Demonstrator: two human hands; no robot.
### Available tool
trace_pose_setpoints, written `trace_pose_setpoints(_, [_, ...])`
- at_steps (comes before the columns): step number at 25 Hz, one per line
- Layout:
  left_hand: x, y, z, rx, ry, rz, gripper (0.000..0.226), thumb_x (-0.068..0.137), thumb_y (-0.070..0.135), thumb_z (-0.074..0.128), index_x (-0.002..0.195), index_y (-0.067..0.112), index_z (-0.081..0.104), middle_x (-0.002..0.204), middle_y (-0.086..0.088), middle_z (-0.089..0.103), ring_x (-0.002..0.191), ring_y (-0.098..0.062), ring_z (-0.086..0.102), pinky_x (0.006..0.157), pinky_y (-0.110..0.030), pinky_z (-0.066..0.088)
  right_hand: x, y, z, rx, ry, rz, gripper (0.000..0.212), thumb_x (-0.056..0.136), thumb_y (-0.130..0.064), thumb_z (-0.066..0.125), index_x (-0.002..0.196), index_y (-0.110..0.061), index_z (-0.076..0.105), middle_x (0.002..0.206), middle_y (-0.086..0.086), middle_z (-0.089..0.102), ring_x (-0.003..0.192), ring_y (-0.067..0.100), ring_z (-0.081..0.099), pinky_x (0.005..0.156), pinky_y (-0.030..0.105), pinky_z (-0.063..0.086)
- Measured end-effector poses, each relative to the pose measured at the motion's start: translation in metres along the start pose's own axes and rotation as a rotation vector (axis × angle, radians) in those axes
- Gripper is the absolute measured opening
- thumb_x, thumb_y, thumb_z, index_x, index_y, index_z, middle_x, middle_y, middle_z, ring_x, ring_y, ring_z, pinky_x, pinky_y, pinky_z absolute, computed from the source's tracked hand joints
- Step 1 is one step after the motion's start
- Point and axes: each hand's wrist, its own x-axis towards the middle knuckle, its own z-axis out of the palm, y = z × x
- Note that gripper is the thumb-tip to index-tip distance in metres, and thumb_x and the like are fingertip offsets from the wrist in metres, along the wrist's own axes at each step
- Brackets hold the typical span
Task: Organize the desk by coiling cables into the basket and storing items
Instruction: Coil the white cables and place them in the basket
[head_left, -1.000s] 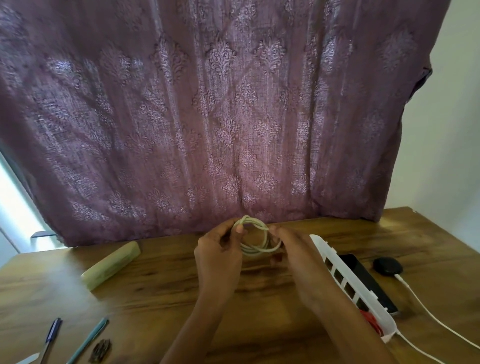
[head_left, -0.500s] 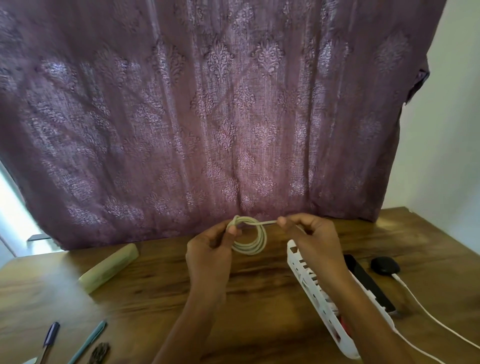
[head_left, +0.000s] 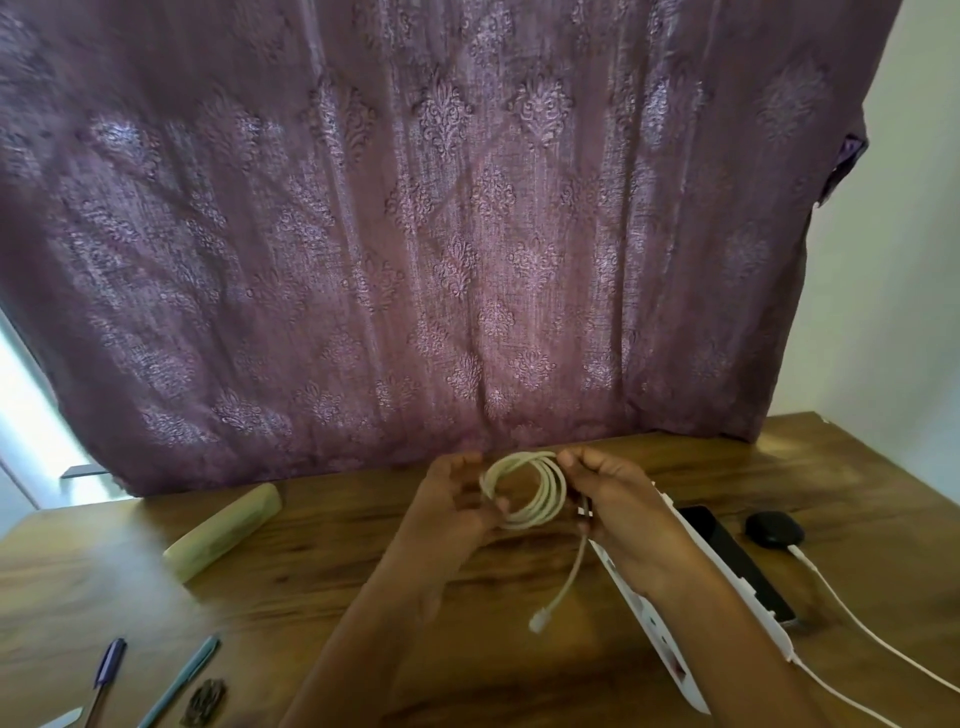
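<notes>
Coiled white cable (head_left: 524, 491) held above wooden desk (head_left: 332, 582), mid-width, near far edge by purple curtain (head_left: 415, 234).
Left hand (head_left: 452, 506): thumb and fingers pinch left side of coil.
Right hand (head_left: 618, 506): grips right side of coil. Free tail hangs below it, plug end (head_left: 540, 621) off desk surface.
White slotted basket (head_left: 670, 639) toward right edge, partly hidden by right forearm.
Black flat device (head_left: 727, 551) just beyond basket; black round puck (head_left: 774, 527) with white lead (head_left: 857, 623) nearer right edge.
Pale green case (head_left: 223, 530) left of centre.
Two pens (head_left: 106, 670) at near-left corner.
</notes>
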Motion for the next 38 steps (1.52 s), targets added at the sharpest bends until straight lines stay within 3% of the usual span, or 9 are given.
trace_pose_setpoints(3, [0.004, 0.008, -0.004, 0.256, -0.141, 0.074, 0.056, 0.078, -0.003, 0.066, 0.123, 0.023, 0.043, 0.111, 0.002, 0.062, 0.098, -0.012, 0.063, 0.081, -0.021, 0.052, -0.002, -0.001, 0.001, -0.061, -0.038, -0.023, 0.026, 0.096, -0.018, 0.046, 0.082, -0.013, 0.067, 0.068, -0.006, 0.069, 0.061, 0.004, 0.059, 0.060, 0.023, 0.041])
trace_pose_setpoints(6, [0.010, 0.015, -0.008, 0.303, -0.258, 0.120, 0.026, 0.086, 0.010, 0.061, 0.109, 0.022, 0.064, 0.100, 0.003, 0.072, 0.095, -0.008, 0.066, 0.086, -0.020, 0.051, -0.001, -0.004, -0.002, -0.060, -0.090, -0.039, 0.026, 0.096, -0.015, 0.046, 0.082, -0.014, 0.067, 0.067, -0.005, 0.067, 0.060, 0.005, 0.059, 0.062, 0.025, 0.043])
trace_pose_setpoints(10, [0.013, 0.014, -0.005, 0.215, -0.137, 0.153, 0.016, 0.088, 0.011, 0.058, 0.094, 0.014, 0.072, 0.082, -0.002, 0.074, 0.076, -0.006, 0.068, 0.071, -0.016, 0.053, 0.002, -0.002, -0.006, -0.042, -0.098, -0.103, 0.017, 0.091, -0.015, 0.054, 0.090, -0.008, 0.069, 0.082, 0.006, 0.071, 0.076, 0.017, 0.064, 0.075, 0.031, 0.049])
trace_pose_setpoints(16, [0.010, 0.006, 0.003, 0.090, 0.028, 0.155, 0.016, 0.086, 0.005, 0.059, 0.088, 0.013, 0.073, 0.071, 0.001, 0.073, 0.065, -0.006, 0.066, 0.063, -0.014, 0.051, 0.006, 0.005, -0.003, -0.344, 0.220, -0.391, 0.009, 0.084, -0.017, 0.066, 0.080, -0.021, 0.074, 0.078, -0.004, 0.074, 0.076, 0.006, 0.067, 0.072, 0.020, 0.052])
trace_pose_setpoints(20, [0.009, 0.002, 0.010, -0.013, 0.114, 0.151, 0.016, 0.086, 0.007, 0.059, 0.090, 0.013, 0.073, 0.075, -0.002, 0.074, 0.068, -0.005, 0.069, 0.059, -0.012, 0.050, 0.001, 0.011, 0.008, -0.344, 0.186, -0.299, 0.049, 0.087, -0.049, 0.051, 0.083, -0.004, 0.069, 0.078, 0.012, 0.071, 0.074, 0.021, 0.067, 0.075, 0.038, 0.053])
trace_pose_setpoints(24, [0.010, 0.002, 0.010, -0.050, 0.164, 0.157, 0.016, 0.086, 0.006, 0.059, 0.090, 0.012, 0.073, 0.079, -0.004, 0.075, 0.071, -0.006, 0.069, 0.062, -0.011, 0.051, -0.011, 0.006, 0.014, -0.376, 0.047, -0.302, 0.007, 0.078, -0.032, 0.072, 0.084, -0.029, 0.072, 0.083, -0.007, 0.074, 0.080, 0.006, 0.069, 0.076, 0.027, 0.056])
trace_pose_setpoints(32, [0.013, -0.006, 0.008, 0.122, 0.219, 0.205, 0.015, 0.087, 0.016, 0.061, 0.091, 0.020, 0.074, 0.081, 0.005, 0.075, 0.080, -0.005, 0.070, 0.073, -0.020, 0.054, -0.004, 0.006, 0.012, 0.161, -0.027, -0.060, 0.035, 0.075, 0.005, 0.066, 0.108, -0.005, 0.058, 0.095, 0.011, 0.072, 0.089, 0.022, 0.069, 0.077, 0.031, 0.058])
trace_pose_setpoints(35, [0.012, -0.004, 0.010, 0.116, 0.172, 0.223, 0.017, 0.087, 0.017, 0.061, 0.087, 0.028, 0.073, 0.082, 0.006, 0.075, 0.083, -0.006, 0.070, 0.077, -0.023, 0.054, -0.004, 0.013, 0.008, 0.615, -0.213, 0.090, 0.044, 0.061, -0.001, 0.077, 0.100, 0.006, 0.058, 0.091, 0.017, 0.070, 0.086, 0.026, 0.070, 0.070, 0.036, 0.059])
trace_pose_setpoints(38, [0.014, -0.006, 0.012, 0.095, 0.195, 0.219, 0.018, 0.087, 0.014, 0.060, 0.086, 0.028, 0.073, 0.082, 0.005, 0.075, 0.082, -0.008, 0.070, 0.076, -0.025, 0.054, -0.003, 0.014, 0.008, 0.655, -0.220, 0.089, 0.042, 0.061, -0.005, 0.079, 0.097, 0.003, 0.060, 0.090, 0.018, 0.071, 0.084, 0.027, 0.070, 0.068, 0.036, 0.059])
